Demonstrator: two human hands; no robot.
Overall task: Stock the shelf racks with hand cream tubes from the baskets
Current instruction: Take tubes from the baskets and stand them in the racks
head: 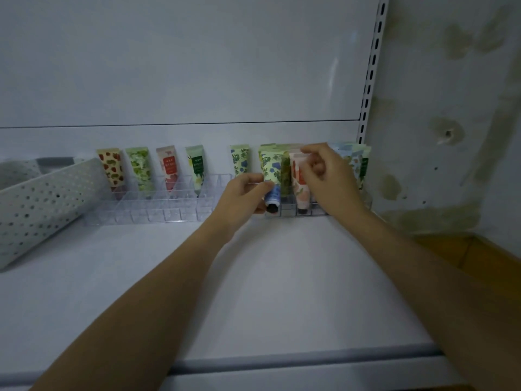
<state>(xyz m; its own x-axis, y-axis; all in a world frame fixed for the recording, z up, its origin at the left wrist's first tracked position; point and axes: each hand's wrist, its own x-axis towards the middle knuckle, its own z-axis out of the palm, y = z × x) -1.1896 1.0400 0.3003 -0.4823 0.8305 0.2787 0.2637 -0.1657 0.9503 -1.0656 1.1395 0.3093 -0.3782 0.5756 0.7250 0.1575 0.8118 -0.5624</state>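
- Viewing from the head camera: the left hand (243, 193) has its grip closed on a blue-flowered tube (271, 179), thumb and fingers pinching the lower body just above the dark cap, which points down into the front of the clear rack (158, 210).
- Right hand (324, 176) is partly curled at the tops of the neighbouring tubes, beside a peach-patterned tube (299, 182); whether its grip holds anything cannot be told.
- Four more tubes stand apart in the left rack section; a perforated basket (42, 201) lies tilted at the shelf (267, 277) left.
- Judgement: the tube looks light and soft-walled, likely slippery; hold near the firmer cap shoulder, avoiding squeezing mid-body.
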